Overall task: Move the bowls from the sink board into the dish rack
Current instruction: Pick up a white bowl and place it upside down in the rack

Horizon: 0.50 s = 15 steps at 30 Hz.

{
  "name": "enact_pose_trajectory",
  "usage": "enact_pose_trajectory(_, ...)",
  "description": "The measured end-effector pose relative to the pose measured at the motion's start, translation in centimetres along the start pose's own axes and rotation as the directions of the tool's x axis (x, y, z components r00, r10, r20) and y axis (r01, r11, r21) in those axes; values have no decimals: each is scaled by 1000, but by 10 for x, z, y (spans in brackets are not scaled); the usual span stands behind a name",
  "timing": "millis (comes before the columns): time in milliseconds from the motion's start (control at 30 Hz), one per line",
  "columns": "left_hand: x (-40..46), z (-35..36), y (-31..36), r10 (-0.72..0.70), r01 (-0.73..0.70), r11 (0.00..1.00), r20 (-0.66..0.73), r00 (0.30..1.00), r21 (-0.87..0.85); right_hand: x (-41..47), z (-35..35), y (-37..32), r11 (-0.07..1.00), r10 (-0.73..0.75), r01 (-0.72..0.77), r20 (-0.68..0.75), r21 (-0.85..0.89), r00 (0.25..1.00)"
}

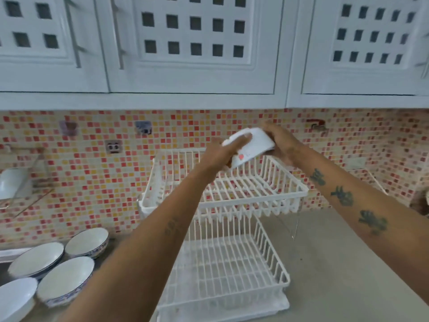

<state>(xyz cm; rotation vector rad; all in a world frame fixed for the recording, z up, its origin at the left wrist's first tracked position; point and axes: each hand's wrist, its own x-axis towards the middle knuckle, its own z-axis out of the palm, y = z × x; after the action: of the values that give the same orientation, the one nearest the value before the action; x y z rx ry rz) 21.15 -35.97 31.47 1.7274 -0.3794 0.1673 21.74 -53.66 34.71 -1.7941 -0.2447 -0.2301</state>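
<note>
A white bowl point(251, 145) with a small red mark is held upside down and tilted above the top tier of the white two-tier dish rack point(255, 201). My left hand point(220, 154) grips its near left side and my right hand point(278, 142) grips its right side. Several white bowls with blue patterned rims sit at the lower left on the sink board: one at the back point(87, 242), one beside it point(36, 259), one in front point(66, 278) and one at the frame edge point(16, 298). Both rack tiers hold nothing.
The rack stands on a grey counter point(348, 263) against a red and orange mosaic tile wall point(92, 182). White lattice-door cabinets point(192, 43) hang overhead. A wall-mounted shelf with a white dish point(14, 182) is at the far left. A brown object point(420, 203) lies at the right edge.
</note>
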Motion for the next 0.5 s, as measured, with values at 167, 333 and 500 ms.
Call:
enact_pose_trajectory(167, 18, 37, -30, 59, -59, 971, 8, 998, 233, 13, -3, 20, 893, 125, -125, -29, -432, 992)
enact_pose_trajectory(333, 43, 56, -63, 8, -45, 882, 79, 997, 469, 25, 6, 52, 880, 252, -241, -29, -409, 967)
enact_pose_trajectory(500, 37, 59, -52, -185, -7, 687, 185, 965, 727, 36, 8, 79, 891, 256, -243, -18, -383, 967)
